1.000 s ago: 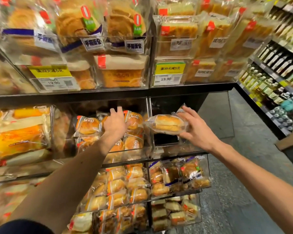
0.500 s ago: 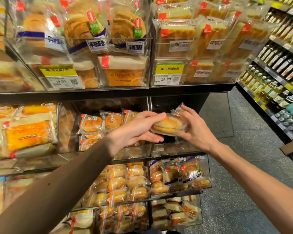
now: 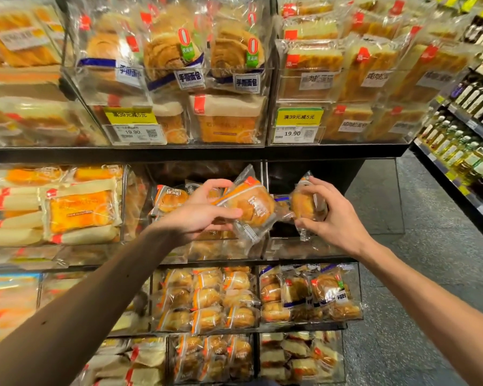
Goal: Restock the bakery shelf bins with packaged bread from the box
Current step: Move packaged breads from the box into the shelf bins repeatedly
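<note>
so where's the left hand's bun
Mid-frame, head view: the bun is gripped in the left hand, just left of the right hand's second bun.

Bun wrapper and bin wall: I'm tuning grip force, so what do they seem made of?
Bun wrapper: thin clear plastic film, glossy; it crinkles and glints in the left hand. Bin wall: rigid clear sheet, probably acrylic; straight edges, faint reflections.

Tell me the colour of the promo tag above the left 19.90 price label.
Yellow with dark print; the promo tag shows best in the head view.
</note>
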Tool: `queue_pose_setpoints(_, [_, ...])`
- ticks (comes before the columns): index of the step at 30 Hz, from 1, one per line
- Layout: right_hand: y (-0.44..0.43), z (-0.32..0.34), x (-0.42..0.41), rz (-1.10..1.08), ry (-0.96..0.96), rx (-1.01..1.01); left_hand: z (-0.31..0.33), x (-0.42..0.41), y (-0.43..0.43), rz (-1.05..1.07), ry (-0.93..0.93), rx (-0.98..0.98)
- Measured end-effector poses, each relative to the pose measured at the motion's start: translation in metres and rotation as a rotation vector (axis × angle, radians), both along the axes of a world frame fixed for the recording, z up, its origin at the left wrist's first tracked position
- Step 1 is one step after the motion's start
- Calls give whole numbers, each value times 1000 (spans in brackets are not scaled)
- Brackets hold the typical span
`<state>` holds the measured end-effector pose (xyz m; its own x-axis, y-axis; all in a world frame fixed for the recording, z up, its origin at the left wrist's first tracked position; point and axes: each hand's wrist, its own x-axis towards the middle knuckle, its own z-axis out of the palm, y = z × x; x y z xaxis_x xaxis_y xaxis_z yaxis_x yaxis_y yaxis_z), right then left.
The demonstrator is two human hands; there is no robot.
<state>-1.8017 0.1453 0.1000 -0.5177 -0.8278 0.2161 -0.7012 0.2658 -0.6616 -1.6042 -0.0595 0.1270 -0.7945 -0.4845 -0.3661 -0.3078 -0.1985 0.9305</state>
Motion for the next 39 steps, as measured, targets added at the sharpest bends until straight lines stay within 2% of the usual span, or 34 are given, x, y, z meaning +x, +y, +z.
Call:
queue_pose_setpoints(4, [-9, 3, 7, 37, -6, -40, 8, 34, -28, 198, -7, -87])
queue_pose_setpoints(7, [-15, 2, 16, 66, -27, -82, 11, 62, -56, 345, -67, -341])
queue_pose_setpoints(10, [-20, 2, 24, 106, -50, -88, 6, 79, -70, 268, -253, -665])
queue_pose_setpoints(11, [-21, 3, 27, 113, -57, -87, 2, 82, -71, 228, -309, -712])
queue_pose_setpoints(14, [-23, 5, 32, 118, -73, -93, -16, 82, -72, 189, -369, -706])
queue_pose_setpoints(21, [-28, 6, 38, 119, -91, -73, -49, 69, -75, 290, -431, -609])
queue_pose_setpoints(25, [-31, 9, 44, 135, -97, -73, -59, 69, -75, 198, -562, -666])
queue_pose_setpoints(28, [-34, 10, 47, 132, -98, -68, -61, 68, -77, 106, -745, -785])
queue_pose_setpoints(32, [-37, 10, 48, 127, -86, -52, -59, 58, -76, -109, -998, -1153])
queue_pose_setpoints(34, [-37, 11, 48, 119, -105, -60, -57, 54, -77, -202, -1062, -1284])
queue_pose_setpoints(39, [-32, 7, 45, 79, -230, -72, -53, 50, -86, -297, -1062, -1213])
